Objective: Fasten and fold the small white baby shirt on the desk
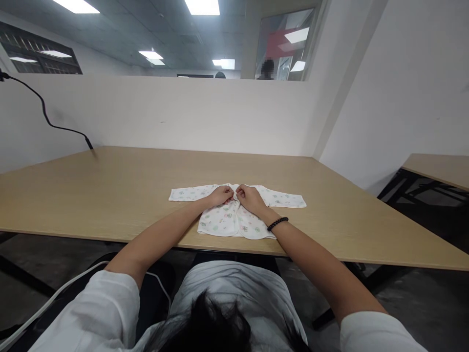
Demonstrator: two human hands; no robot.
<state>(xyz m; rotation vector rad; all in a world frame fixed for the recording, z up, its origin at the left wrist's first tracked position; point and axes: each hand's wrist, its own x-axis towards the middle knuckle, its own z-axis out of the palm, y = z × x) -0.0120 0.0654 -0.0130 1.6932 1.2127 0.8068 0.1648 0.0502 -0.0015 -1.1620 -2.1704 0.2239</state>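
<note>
A small white long-sleeved baby shirt (219,221) with a pale green and pink print lies flat near the table's front edge, its sleeves spread to both sides and its hem toward me. My left hand (222,194) is closed in a pinch on the cloth at the upper middle of the front, just below the neckline. Close beside it, my right hand (249,196) pinches the other side of the front opening. A crease runs down from between the hands to the hem. Whatever small fastener may sit between the fingertips is hidden.
The wooden table (120,195) stretches out on both sides, with a white partition (198,115) behind it. A black flexible stalk (46,115) curves down at the left back. Another table (439,168) stands at the right. A white cable (62,293) hangs at lower left.
</note>
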